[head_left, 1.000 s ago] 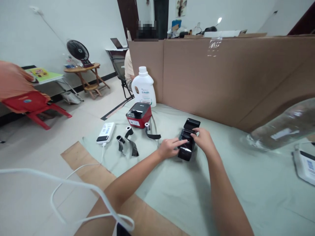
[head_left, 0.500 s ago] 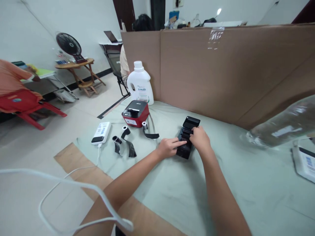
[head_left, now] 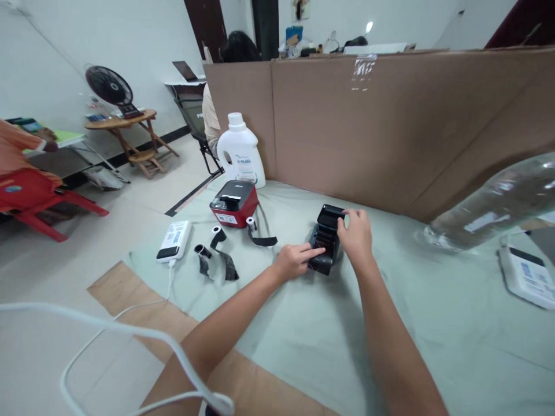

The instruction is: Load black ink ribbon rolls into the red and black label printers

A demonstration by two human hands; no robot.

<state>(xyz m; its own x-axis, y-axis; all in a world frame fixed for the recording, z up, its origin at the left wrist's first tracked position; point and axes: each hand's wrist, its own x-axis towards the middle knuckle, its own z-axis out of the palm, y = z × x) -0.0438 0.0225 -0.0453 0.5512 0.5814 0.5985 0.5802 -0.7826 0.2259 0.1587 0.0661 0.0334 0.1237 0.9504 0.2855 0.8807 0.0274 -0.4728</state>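
Observation:
A small black portable printer [head_left: 323, 263] lies on the cloth-covered table with its lid [head_left: 332, 215] raised and its hollow inside showing. My left hand [head_left: 295, 261] grips its left side, the index finger reaching over the opening and the other fingers curled. At the upper right, my right hand [head_left: 356, 231] pinches the edge of the lid between thumb and fingers. To the left are three rolls with black strips hanging loose: one roll [head_left: 202, 252], a second roll [head_left: 218, 234] and a third roll [head_left: 250, 224]. A red and black printer [head_left: 234, 203] stands behind them.
A white power bank [head_left: 174, 241] with a cable sits at the table's left. A white jug [head_left: 241, 153] stands by the cardboard wall [head_left: 347, 133]. On the right are a clear plastic wrap [head_left: 489, 214] and another white power bank [head_left: 526, 277]. People sit beyond the table.
My right hand has moved up from the printer's opening to the lid's edge, uncovering more of the inside. My left hand stays at the printer's side. The view has shifted slightly.

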